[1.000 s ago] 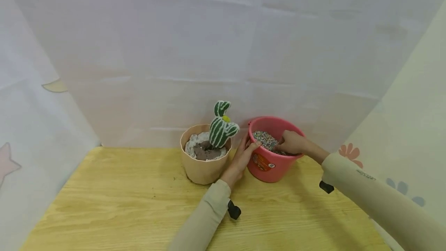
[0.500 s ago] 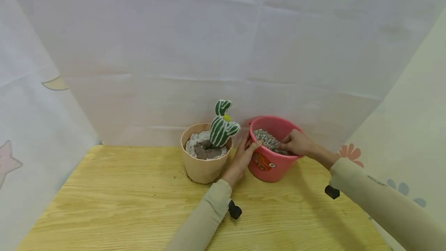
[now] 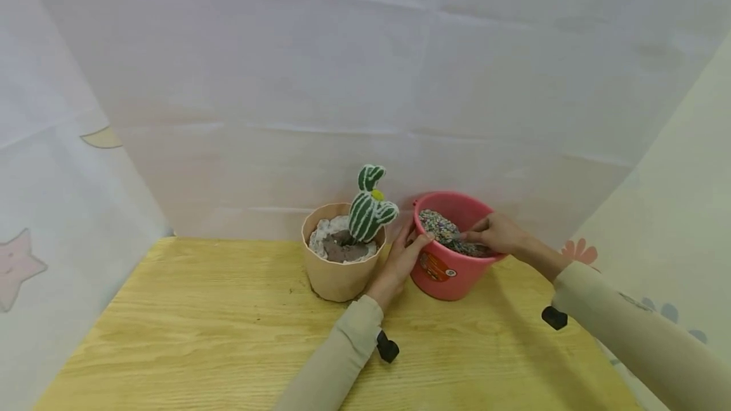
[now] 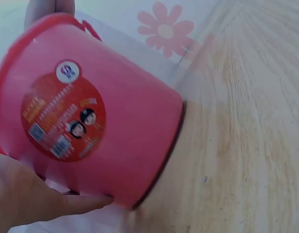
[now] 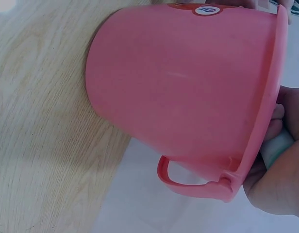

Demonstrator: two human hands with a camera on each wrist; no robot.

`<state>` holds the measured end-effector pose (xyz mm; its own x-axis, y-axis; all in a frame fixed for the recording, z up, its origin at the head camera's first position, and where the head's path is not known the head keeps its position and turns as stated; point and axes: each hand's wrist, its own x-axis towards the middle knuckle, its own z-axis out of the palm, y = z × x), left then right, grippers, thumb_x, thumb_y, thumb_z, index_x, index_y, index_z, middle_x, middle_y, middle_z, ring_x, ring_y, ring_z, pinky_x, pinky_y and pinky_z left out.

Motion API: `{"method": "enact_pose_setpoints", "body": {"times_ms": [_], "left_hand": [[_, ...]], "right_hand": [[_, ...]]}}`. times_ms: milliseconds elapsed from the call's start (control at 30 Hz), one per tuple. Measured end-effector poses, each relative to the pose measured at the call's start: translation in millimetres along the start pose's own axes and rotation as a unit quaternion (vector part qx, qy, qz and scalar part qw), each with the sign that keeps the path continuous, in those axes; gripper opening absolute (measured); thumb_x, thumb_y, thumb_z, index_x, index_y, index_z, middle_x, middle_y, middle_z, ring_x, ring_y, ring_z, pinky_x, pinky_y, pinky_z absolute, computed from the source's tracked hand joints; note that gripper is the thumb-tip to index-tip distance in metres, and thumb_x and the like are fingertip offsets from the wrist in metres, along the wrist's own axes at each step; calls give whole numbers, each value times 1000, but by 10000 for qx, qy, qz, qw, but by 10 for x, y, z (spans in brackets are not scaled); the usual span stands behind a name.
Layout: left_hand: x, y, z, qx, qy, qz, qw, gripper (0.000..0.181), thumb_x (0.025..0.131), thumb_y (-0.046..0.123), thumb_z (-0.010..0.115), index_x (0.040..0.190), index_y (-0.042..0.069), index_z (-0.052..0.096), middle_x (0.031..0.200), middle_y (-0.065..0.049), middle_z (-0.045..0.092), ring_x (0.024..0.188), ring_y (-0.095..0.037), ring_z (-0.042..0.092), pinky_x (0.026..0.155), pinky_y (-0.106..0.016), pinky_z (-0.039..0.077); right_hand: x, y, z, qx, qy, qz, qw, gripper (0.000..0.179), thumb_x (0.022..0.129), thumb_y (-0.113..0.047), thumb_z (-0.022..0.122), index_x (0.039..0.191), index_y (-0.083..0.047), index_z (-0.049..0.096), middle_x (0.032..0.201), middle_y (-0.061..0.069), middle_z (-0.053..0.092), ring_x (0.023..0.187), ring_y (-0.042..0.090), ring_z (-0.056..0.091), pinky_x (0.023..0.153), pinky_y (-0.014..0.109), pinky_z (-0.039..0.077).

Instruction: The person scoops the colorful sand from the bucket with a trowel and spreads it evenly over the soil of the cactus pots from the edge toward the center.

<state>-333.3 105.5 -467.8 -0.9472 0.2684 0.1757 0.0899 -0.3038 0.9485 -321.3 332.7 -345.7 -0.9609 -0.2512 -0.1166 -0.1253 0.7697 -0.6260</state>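
Note:
A pink bucket [image 3: 442,278] with a red round label stands on the table, partly filled with multicoloured gravel [image 3: 436,224]. My left hand [image 3: 402,259] grips the bucket's left side, thumb at the rim and fingers along the outer wall. Inside the bucket, at the right, my right hand [image 3: 499,233] reaches over the rim with its fingers down at the gravel. In the right wrist view, its fingers curl around a pale, rounded handle-like piece [image 5: 277,146]; the rest of this piece is hidden behind the bucket's wall.
Left of the bucket stands a beige pot [image 3: 339,281] with whitish and brown filling and a green knitted cactus [image 3: 365,214] leaning right. The wooden table [image 3: 200,335] meets a pale cloth backdrop [image 3: 285,81] behind both. Small dark specks lie near the pot.
My right hand has shifted slightly right within the bucket, its forearm drawing outward, and the gravel surface looks disturbed. My left hand keeps its hold on the bucket. The head view has shifted slightly.

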Motion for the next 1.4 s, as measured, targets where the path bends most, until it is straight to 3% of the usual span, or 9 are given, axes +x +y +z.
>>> {"method": "enact_pose_setpoints", "body": {"times_ms": [200, 367, 600, 867, 1100, 1233, 1400], "left_hand": [[-84, 136, 72, 293, 309, 108, 9990, 73, 97, 41, 69, 161, 30, 35, 160, -2, 37, 144, -30, 37, 111, -48, 37], [-144, 223, 99, 432, 403, 291, 9978, 71, 98, 32, 69, 161, 23, 36, 159, -4, 39, 142, -33, 39, 111, -47, 37], [-187, 238, 107, 498, 461, 261, 9974, 70, 99, 35, 69, 160, 23, 37, 155, -5, 44, 138, -28, 44, 108, -48, 41], [-222, 261, 108, 543, 347, 502, 9967, 68, 101, 32, 66, 160, 19, 37, 149, -9, 51, 126, -25, 55, 94, -44, 49], [-265, 307, 91, 565, 318, 761, 9950, 70, 102, 33, 66, 161, 13, 33, 157, -14, 40, 138, -29, 44, 109, -44, 40], [-294, 320, 99, 500, 268, 710, 9959, 69, 101, 27, 67, 160, 13, 34, 157, -17, 40, 138, -31, 44, 109, -45, 40], [-357, 382, 135, 530, 121, 476, 9974, 73, 99, 24, 69, 161, 14, 32, 155, -19, 42, 136, -31, 46, 107, -43, 42]], "right_hand": [[-44, -12, -41, 261, 127, -9, 9996, 28, 100, -22, 69, 112, 1, 78, 63, 9, 64, 57, 35, 60, 53, 32, 50], [-58, -18, -58, 293, 128, 73, 9995, 30, 100, -27, 69, 112, -1, 79, 60, 7, 60, 52, 26, 51, 52, 34, 46], [-124, -37, -73, 375, 241, 126, 9989, 30, 101, -32, 67, 109, -7, 81, 65, 9, 66, 49, 17, 46, 48, 29, 40], [-241, -53, -148, 593, 364, 176, 9974, 34, 99, -34, 70, 112, -4, 79, 52, 5, 51, 43, 13, 32, 43, 31, 34], [-332, -80, -190, 805, 384, 84, 9960, 32, 102, -29, 66, 112, -1, 78, 55, 8, 51, 42, 12, 30, 44, 29, 32], [-393, -109, -186, 912, 367, 128, 9951, 34, 102, -28, 65, 117, 1, 76, 53, 6, 49, 42, 12, 29, 44, 29, 32], [-468, -149, -181, 956, 423, 184, 9944, 33, 103, -27, 64, 113, 3, 76, 57, 9, 52, 44, 13, 32, 45, 29, 32]]}}
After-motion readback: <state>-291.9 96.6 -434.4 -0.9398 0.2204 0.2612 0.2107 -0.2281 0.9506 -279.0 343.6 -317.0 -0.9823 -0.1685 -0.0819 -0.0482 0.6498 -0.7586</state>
